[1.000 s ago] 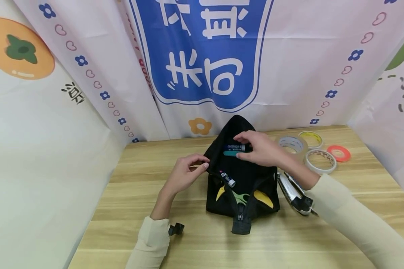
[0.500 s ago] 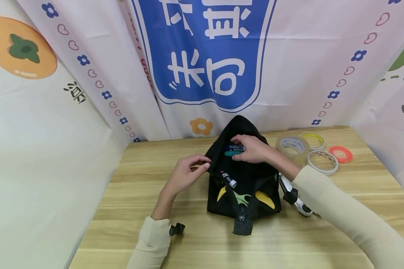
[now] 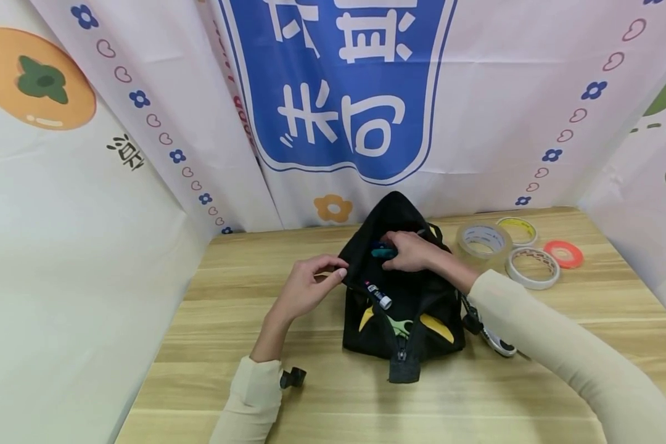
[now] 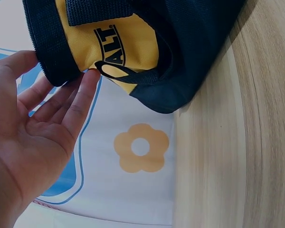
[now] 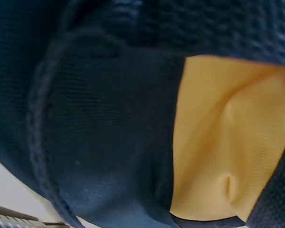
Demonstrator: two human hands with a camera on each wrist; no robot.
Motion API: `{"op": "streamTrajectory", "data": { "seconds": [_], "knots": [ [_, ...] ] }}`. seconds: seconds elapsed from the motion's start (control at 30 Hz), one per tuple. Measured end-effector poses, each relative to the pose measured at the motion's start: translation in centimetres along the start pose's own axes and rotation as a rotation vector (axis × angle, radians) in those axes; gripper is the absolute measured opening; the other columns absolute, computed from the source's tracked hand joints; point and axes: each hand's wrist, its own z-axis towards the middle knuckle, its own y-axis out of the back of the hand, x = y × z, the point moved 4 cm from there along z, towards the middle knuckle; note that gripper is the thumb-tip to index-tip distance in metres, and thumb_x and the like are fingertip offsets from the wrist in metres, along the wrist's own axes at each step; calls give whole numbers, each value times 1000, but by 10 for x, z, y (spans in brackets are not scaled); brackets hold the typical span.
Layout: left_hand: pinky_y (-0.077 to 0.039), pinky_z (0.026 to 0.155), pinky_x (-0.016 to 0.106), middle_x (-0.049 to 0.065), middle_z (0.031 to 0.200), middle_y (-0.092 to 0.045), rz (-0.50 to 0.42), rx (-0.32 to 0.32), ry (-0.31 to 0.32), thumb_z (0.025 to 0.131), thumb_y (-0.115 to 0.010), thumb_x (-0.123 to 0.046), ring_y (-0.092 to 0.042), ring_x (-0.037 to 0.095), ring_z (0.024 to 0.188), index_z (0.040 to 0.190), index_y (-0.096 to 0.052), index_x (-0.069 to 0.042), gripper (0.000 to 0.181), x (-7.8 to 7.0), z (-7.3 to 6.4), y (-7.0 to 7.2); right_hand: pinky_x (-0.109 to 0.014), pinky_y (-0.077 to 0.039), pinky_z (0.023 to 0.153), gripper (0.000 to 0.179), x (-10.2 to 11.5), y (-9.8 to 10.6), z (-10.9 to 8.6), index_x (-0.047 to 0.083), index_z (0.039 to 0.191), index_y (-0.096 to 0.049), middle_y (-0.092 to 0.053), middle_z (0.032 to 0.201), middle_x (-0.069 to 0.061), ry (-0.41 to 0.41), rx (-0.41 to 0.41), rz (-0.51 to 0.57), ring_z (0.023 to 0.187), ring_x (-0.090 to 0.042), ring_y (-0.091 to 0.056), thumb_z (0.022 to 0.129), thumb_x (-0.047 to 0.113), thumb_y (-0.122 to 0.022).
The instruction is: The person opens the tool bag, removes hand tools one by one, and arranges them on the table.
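Observation:
A black fabric bag [image 3: 361, 336], with yellow panels outside, stands unzipped on the table. My left hand [image 3: 305, 283] pinches the zipped rim of its mouth; in the left wrist view, the thumb and fingers of my left hand [image 4: 47, 109] are at that edge. My right hand [image 3: 411, 251] reaches inside, thumb and fingers curved around either side of a teal item [image 3: 383, 253] and a dark blue tube [image 3: 378, 245]. Whether it grips either is unclear. A small glue stick [image 3: 378, 296] lies lower inside the bag, near green-handled scissors [image 3: 401, 327]. Only bag fabric [image 5: 218, 137] fills the right wrist view.
Right of the bag lie several tape rolls, including a clear one [image 3: 483, 240], a white one [image 3: 533, 268], a yellow-cored one [image 3: 517, 231] and a red one [image 3: 563, 253]. A silver utility knife [image 3: 498, 343] lies partly under my right sleeve. Printed cloth [image 3: 477, 135] hangs behind.
My right hand has moved left and deeper into the bag, over the teal item and the tube, covering more of them. My left hand keeps its hold on the rim.

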Motion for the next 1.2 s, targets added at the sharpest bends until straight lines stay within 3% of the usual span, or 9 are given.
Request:
{"op": "streamTrajectory", "data": {
  "seconds": [0.63,0.9,1.2],
  "knots": [
    [-66,90,32,10,127,-77,-1,0,12,107,-68,-21,-76,23,106,120,-78,-8,21,0,2,1,-55,-48,113,67,-5,-12,2,-7,151,-52,-62,143,-28,-11,-21,-4,130,-41,-59,95,21,-77],
    [-66,90,32,11,128,-76,3,3,4,107,-68,-21,-76,23,106,120,-78,-8,21,0,1,0,-52,-50,112,59,-2,-19,1,-2,145,-58,-62,141,-24,-39,-1,-21,131,-38,-59,95,20,-79],
    [-66,90,32,10,127,-77,9,-1,10,107,-69,-22,-76,22,106,119,-78,-9,20,1,1,1,-54,-50,113,53,1,-28,-2,1,143,-61,-60,144,-25,-34,-6,-88,137,-45,-55,95,14,-80]
  ]
}}
